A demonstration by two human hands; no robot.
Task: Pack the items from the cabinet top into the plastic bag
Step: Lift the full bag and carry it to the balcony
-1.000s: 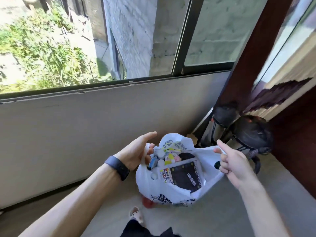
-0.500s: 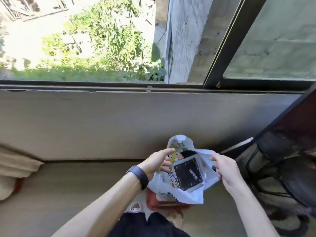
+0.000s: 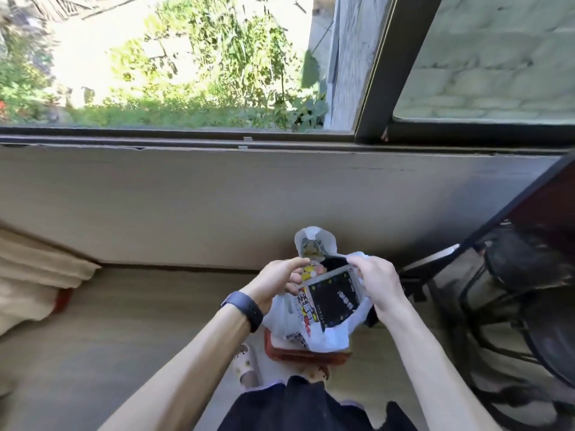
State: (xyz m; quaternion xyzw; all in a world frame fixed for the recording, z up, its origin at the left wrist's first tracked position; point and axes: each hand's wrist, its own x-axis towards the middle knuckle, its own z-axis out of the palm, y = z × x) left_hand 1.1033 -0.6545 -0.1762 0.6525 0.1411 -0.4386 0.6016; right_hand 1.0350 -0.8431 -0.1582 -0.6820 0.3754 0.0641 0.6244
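A white plastic bag point(image 3: 326, 332) with printed graphics hangs in front of me, held up by both hands over the floor. My left hand point(image 3: 277, 283), with a dark band on the wrist, pinches the bag's left rim. My right hand point(image 3: 378, 283) grips the right rim, and the two hands are close together over the mouth. Inside the bag shows a flat black packet point(image 3: 333, 298) with a light border, and colourful small items point(image 3: 309, 272) behind it. One loose handle of the bag point(image 3: 314, 241) sticks up behind the hands.
A red low object point(image 3: 298, 353) sits on the floor under the bag, beside my foot in a light slipper point(image 3: 245, 365). A grey wall runs below a wide window. A black fan point(image 3: 525, 306) stands at the right. Beige fabric point(image 3: 34, 272) lies at the left.
My two hands have drawn closer together, narrowing the bag's mouth. My view has swung left and down, so the fan now sits at the right edge.
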